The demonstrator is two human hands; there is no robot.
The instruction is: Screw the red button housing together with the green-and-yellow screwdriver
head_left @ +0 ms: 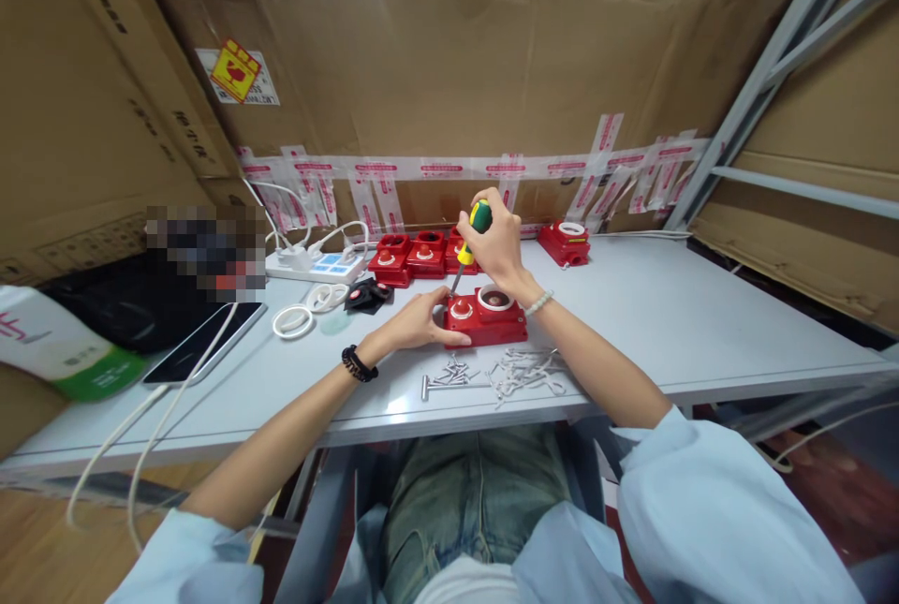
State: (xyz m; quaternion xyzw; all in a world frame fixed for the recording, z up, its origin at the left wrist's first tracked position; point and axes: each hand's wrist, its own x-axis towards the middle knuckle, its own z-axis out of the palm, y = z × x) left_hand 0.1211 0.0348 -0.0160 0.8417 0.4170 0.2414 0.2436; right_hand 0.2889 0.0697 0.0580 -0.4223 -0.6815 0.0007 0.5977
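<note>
A red plastic switch box (492, 322) with two round openings lies on the white table (667, 323) in front of me. My left hand (414, 321) grips its left end, fingers closed on the casing. My right hand (497, 243) is wrapped round a screwdriver (470, 237) with a green and yellow handle, held nearly upright with its tip down at the box's left part. A pile of loose screws (495, 372) lies just in front of the box.
Several more red boxes (414, 259) stand behind, and another red box (566, 243) sits at the back right. White rings (293, 320), a white power strip (319, 267), a phone (203, 342) with a cable and a green-and-white pack (56, 346) lie left. Cardboard walls surround the table.
</note>
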